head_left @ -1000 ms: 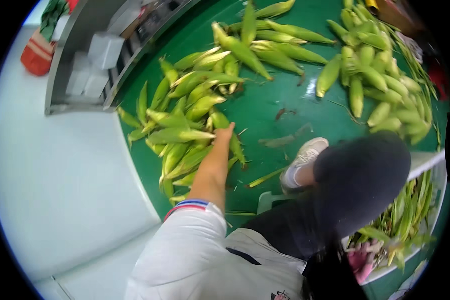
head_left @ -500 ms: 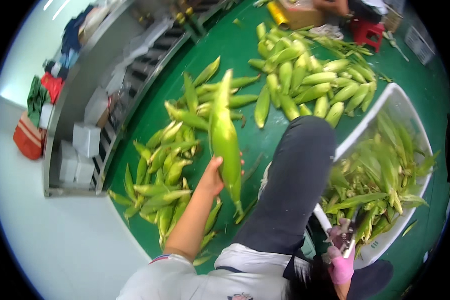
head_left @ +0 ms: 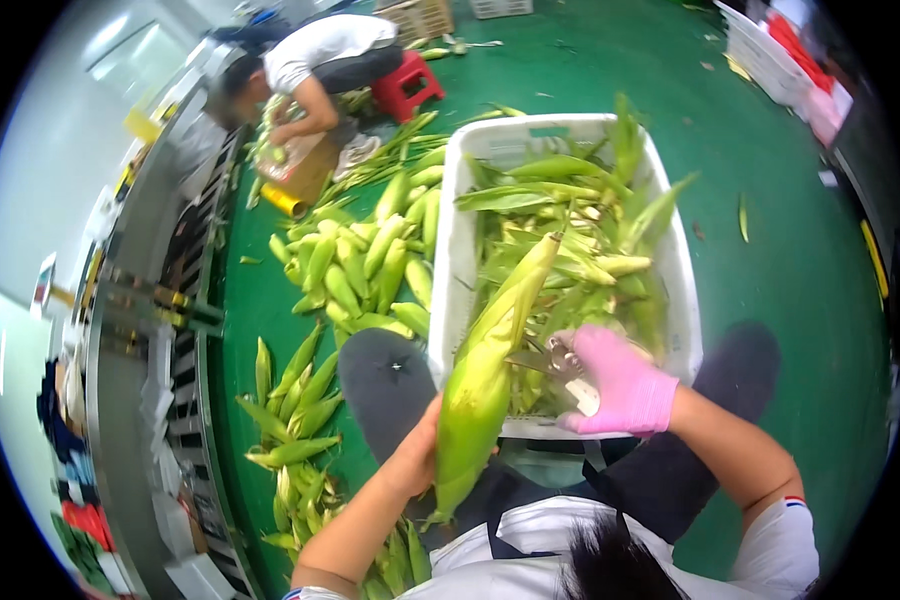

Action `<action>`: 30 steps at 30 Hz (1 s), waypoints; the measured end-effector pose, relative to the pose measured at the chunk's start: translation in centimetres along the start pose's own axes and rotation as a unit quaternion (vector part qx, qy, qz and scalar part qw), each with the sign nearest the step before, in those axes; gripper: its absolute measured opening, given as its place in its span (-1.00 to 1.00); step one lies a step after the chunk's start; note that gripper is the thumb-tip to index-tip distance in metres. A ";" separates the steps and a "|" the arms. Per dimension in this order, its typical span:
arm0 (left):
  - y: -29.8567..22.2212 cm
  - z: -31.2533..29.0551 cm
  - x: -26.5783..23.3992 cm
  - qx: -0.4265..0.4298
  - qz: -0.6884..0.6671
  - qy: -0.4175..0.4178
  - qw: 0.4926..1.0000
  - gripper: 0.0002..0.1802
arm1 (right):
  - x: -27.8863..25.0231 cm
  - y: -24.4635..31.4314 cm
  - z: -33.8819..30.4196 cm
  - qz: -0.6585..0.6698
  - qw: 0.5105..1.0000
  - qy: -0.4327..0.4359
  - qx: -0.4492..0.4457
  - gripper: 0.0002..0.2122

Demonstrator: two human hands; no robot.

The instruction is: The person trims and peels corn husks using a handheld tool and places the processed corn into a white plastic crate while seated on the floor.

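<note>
1. The green floor [head_left: 740,270] spreads from the centre to the right of the frame.
2. The metal rack [head_left: 135,330] runs down the left side of the frame.
3. A co-worker [head_left: 330,50] bends forward at upper left, over a carton [head_left: 305,172].
4. Your white crate [head_left: 678,240] stands right of centre, in front of you, heaped with green husks [head_left: 610,265].
5. One heap of corn [head_left: 360,265] lies on the floor left of the crate; a second heap [head_left: 295,400] lies at lower left, beside your forearm.
6. A red stool [head_left: 407,85] is under the co-worker, at top left of centre.
7. The ear [head_left: 485,400] you hold is in its green husk, just below the frame's centre, tilted with its narrow end up and to the right, partly over the crate's near left side.
8. Your two hands are apart: the left hand [head_left: 425,445] is wrapped around the ear's lower part; the right hand [head_left: 620,385], in a pink glove, grips a tool.
9. That tool [head_left: 584,398] has a pale handle; its blade points left at the ear, and you cannot tell whether they touch.
</note>
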State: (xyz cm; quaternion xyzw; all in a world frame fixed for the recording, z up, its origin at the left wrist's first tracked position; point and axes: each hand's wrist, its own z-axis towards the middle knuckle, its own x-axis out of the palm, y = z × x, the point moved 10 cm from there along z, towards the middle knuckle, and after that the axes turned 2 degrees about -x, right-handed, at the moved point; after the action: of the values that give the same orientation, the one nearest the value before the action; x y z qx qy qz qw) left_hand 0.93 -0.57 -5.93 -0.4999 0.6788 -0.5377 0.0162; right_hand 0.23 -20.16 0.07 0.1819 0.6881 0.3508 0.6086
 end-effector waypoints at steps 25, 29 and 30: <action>-3.0 -1.6 -0.2 -0.017 0.211 -0.055 0.976 0.37 | 5.1 -3.6 -6.4 0.736 0.658 -0.009 0.158 -0.65; -0.4 -0.6 1.4 0.100 0.058 -0.095 0.989 0.09 | 6.6 -2.1 -1.9 0.831 0.519 -0.196 0.045 -0.73; -0.7 -0.6 1.2 0.161 0.047 -0.111 0.979 -0.03 | 7.8 -2.9 -0.7 0.882 0.409 -0.225 0.062 -0.77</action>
State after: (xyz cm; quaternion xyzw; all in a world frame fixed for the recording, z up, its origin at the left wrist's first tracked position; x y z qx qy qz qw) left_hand 0.50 -0.88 -4.51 -0.5149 0.5996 -0.5801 0.1971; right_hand -1.46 -17.03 -7.53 0.7982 0.0059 0.5967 0.0829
